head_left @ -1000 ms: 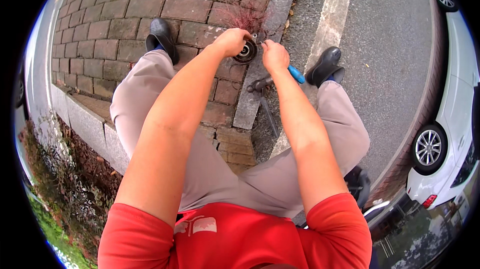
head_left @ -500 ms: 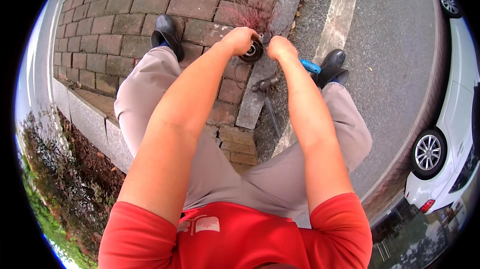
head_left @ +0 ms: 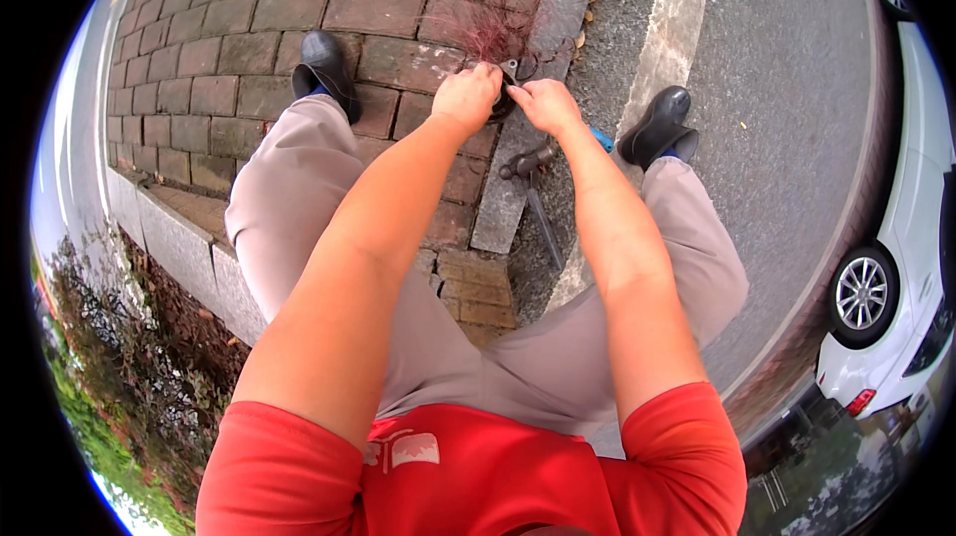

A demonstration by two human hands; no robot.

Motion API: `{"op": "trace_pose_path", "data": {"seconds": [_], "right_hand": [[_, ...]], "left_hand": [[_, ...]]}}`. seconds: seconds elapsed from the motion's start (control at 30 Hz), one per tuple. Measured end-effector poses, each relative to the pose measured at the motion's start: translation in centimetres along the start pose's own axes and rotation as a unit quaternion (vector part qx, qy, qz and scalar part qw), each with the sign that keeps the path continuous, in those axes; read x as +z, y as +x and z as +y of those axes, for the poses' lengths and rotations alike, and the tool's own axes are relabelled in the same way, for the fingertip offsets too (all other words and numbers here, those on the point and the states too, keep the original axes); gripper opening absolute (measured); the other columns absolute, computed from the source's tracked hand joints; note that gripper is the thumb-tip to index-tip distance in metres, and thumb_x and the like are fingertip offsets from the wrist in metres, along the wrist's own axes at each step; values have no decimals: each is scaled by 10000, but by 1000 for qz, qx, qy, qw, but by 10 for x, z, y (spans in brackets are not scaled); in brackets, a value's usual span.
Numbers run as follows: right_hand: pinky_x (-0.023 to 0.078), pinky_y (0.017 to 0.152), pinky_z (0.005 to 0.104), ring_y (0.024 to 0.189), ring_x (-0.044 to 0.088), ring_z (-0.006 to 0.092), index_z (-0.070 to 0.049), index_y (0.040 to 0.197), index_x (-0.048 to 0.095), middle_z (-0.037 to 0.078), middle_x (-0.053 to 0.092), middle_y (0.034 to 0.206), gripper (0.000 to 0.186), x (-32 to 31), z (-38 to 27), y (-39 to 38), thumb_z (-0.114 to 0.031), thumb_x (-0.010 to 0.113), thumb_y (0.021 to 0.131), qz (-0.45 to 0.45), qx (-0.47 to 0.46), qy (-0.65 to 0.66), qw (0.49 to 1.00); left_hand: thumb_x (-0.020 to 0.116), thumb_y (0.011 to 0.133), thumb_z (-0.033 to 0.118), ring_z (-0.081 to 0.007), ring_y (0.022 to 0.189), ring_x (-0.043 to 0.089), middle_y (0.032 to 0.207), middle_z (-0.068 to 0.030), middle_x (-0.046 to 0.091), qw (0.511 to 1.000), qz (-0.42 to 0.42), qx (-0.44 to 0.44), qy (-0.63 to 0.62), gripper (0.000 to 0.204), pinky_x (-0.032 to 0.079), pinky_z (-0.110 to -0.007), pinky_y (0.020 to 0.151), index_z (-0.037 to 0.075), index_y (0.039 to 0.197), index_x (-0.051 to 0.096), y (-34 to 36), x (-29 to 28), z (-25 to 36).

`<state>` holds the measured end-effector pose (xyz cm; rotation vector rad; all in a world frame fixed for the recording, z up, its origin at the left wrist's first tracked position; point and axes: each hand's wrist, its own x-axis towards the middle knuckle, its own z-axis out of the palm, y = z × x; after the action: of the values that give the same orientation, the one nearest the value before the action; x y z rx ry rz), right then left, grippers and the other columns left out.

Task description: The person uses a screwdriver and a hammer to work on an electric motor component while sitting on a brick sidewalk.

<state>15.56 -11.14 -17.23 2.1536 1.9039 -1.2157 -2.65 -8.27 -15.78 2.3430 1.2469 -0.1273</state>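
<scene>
A round dark metal part [head_left: 504, 110] with a hollow middle sits near the stone kerb, partly hidden by my hands. My left hand [head_left: 468, 98] is closed on its left side, fingers curled over the rim. At its right side my right hand [head_left: 546, 105] is closed, thumb and fingers pinched near the rim; what lies between them is too small to make out. Just beyond both hands spreads a tangle of thin reddish wire [head_left: 493, 30]. A small grey metal piece [head_left: 512, 67] shows between the hands and the wire.
A hammer [head_left: 541, 217] lies nearer me, its head on the kerb [head_left: 498, 217]. Something blue [head_left: 602, 139] shows beside my right forearm, next to my right shoe [head_left: 657, 128]. My left shoe [head_left: 325, 73] stands on red paving bricks [head_left: 289, 8]. A white car [head_left: 896, 267] stands far right.
Both hands have shifted slightly left and nearer me around the round part. More of the blue thing is now hidden behind my right forearm. The hammer stays where it was.
</scene>
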Motion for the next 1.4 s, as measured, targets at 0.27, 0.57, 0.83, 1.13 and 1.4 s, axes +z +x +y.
{"op": "trace_pose_path", "data": {"seconds": [0.27, 0.57, 0.83, 1.13, 1.4], "right_hand": [[503, 769, 498, 864, 658, 436, -12, 862, 721, 251, 682, 870, 466, 32, 3, -6, -457, 607, 942, 81, -11, 152, 985], [513, 802, 475, 875, 670, 418, -34, 912, 738, 230, 699, 891, 492, 20, 12, -1, -503, 591, 934, 75, 32, 131, 988], [513, 865, 512, 987, 664, 407, -72, 962, 751, 223, 703, 1024, 461, -5, -20, -9, -499, 576, 941, 19, 81, -3, 997], [495, 755, 504, 810, 653, 452, 21, 824, 690, 270, 656, 803, 479, 30, -13, -4, -422, 577, 965, 115, 37, 128, 984], [492, 685, 442, 656, 640, 357, 17, 810, 687, 228, 639, 710, 429, 25, -17, -6, -374, 608, 970, 122, 36, 153, 980]], "left_hand": [[832, 722, 112, -350, 1094, 632, 1159, -139, 611, 1000, -11, -14, -12, 525, 537, -438, 906, 64, 1154, 536, -2, -3, -1], [739, 766, 132, -337, 1294, 469, 1313, -126, 538, 987, 149, 33, -41, 454, 350, -497, 1069, 134, 1193, 581, -56, 12, 9], [893, 678, 252, -362, 1435, 310, 1502, -171, 360, 937, 142, -259, -184, 997, 281, -525, 1155, 44, 1473, 329, -79, 49, 42], [937, 615, 259, -317, 1427, 375, 1564, -120, 341, 898, 145, -222, -352, 1123, 372, -392, 1162, 101, 1506, 274, -36, 67, 4], [949, 573, 264, -304, 1394, 423, 1554, -53, 341, 881, 161, -223, -386, 1074, 434, -439, 1111, 197, 1456, 343, -37, 73, -3]]}}
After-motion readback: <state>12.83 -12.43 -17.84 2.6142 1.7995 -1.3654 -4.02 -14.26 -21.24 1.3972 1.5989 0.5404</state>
